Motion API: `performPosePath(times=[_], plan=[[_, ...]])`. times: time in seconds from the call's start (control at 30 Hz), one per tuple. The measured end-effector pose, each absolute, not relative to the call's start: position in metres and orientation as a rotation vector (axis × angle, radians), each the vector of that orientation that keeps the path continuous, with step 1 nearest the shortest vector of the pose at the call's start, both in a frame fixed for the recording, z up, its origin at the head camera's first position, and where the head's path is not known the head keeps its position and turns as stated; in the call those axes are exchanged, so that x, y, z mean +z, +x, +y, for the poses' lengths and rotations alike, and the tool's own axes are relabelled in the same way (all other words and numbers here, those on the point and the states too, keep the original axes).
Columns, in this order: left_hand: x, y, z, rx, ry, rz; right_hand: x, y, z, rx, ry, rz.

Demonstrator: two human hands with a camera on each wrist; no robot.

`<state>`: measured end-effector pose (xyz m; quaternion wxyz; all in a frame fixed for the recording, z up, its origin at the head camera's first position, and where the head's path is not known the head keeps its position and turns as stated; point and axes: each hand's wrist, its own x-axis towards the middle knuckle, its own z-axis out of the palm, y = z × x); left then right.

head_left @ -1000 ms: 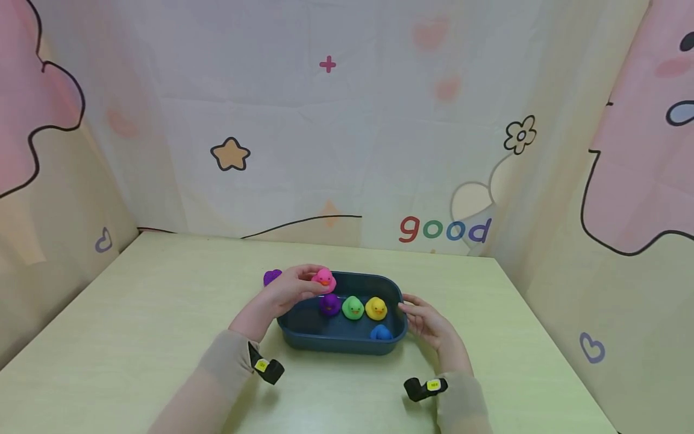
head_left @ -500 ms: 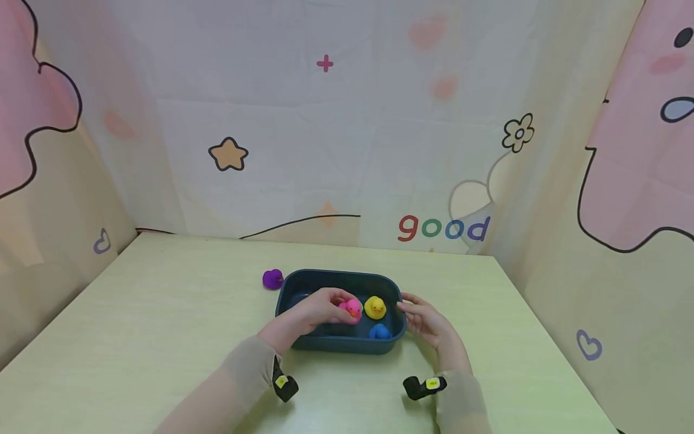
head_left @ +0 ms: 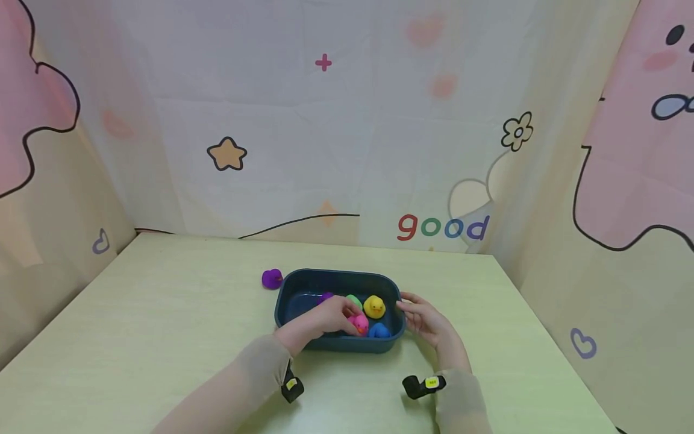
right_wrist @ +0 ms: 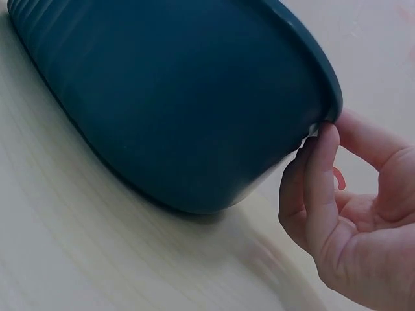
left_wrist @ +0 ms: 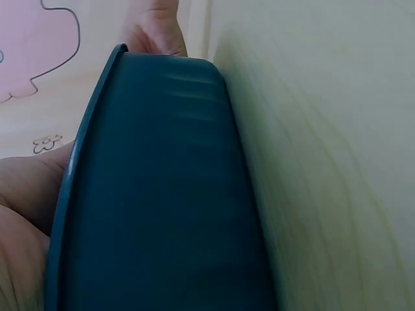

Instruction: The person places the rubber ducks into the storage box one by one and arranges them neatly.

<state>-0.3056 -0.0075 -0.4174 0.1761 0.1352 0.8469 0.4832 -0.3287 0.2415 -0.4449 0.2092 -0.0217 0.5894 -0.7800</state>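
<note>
My left hand (head_left: pixel 331 314) reaches over the near side into a dark blue rectangular basin (head_left: pixel 347 345) and holds a pink rubber duck (head_left: pixel 359 323) low inside it. Beside that duck sits a blue duck (head_left: pixel 379 330). Behind them are a yellow duck (head_left: pixel 375 307) and a green duck (head_left: pixel 353 301), the green one partly covered by my fingers. Most of a purple duck (head_left: pixel 326 297) is hidden by the same hand. My right hand (head_left: pixel 431 320) pinches the basin's right-end rim; in the right wrist view its fingertips (right_wrist: pixel 327 136) meet the rim.
Another purple duck (head_left: pixel 272 278) lies on the pale wood-grain table (head_left: pixel 179 313), just outside the basin's far left corner. Printed cloth walls (head_left: pixel 282 150) enclose the table at the back and both sides.
The left hand has carried the pink duck from above the basin's far left part down and to the right, beside the blue duck. The right hand has stayed at the rim.
</note>
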Motion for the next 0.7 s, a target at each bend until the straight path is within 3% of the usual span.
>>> performPosePath(times=[0.7], plan=[[-0.4216,-0.3027,-0.0012,1.18,0.436,2.571,-0.4465,-0.3303,0.2411,-2.177,-0.055,1.634]])
